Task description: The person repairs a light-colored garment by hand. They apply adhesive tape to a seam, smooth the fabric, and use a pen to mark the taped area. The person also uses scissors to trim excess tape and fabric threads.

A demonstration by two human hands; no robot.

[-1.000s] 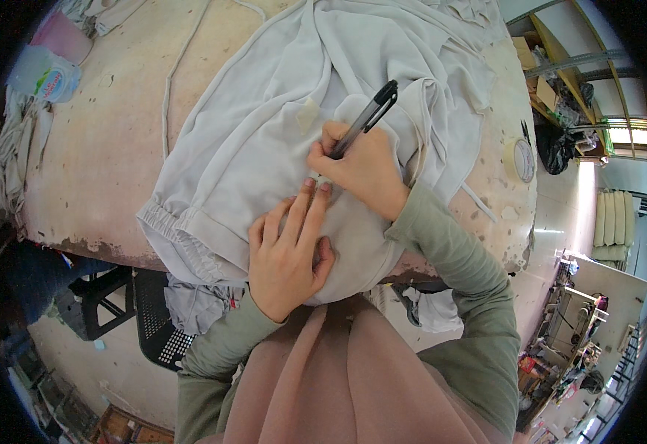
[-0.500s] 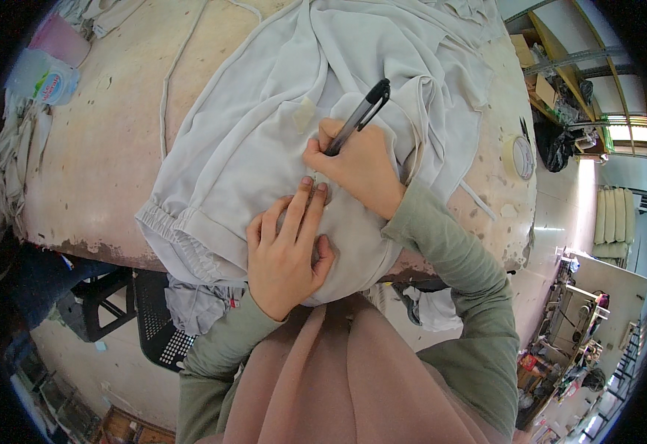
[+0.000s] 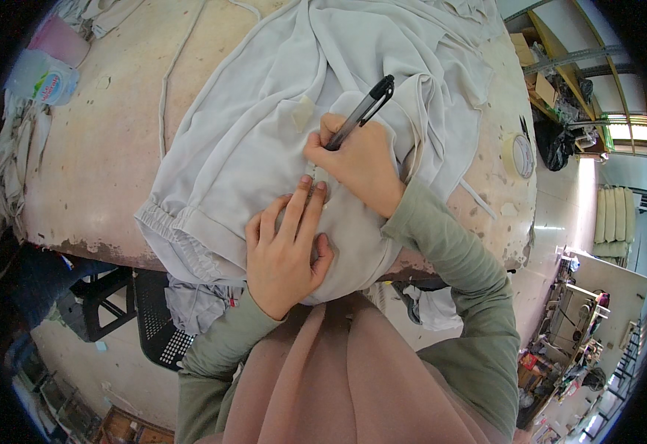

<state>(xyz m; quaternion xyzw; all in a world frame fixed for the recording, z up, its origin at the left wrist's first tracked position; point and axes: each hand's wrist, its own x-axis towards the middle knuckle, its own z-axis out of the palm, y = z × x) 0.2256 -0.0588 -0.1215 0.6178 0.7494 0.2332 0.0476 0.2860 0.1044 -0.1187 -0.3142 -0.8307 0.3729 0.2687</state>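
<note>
A pale grey garment [image 3: 242, 163] with a gathered elastic waistband [image 3: 183, 240] lies spread over the table and hangs past its near edge. My right hand [image 3: 360, 163] grips a pen [image 3: 360, 115] with a black cap on its upper end, slanting up to the right. The pen's tip is hidden behind my fingers, low over the cloth. Just below it, my left hand [image 3: 283, 248] rests flat on the garment, fingers stretched toward the pen. A narrow light strip [image 3: 316, 177] shows at those fingertips. Above it lies a small cream piece [image 3: 303, 116] on the cloth.
On the worn wooden table [image 3: 101, 170], a roll of tape [image 3: 518, 157] sits at the right edge. A clear plastic cup [image 3: 46, 78] and a pink container [image 3: 61, 37] stand far left. A black perforated chair [image 3: 157, 325] holds cloth below the table's near edge.
My right hand and the pen have shifted very slightly; the pen's capped end has moved a little up and right. My left hand stays in nearly the same place.
</note>
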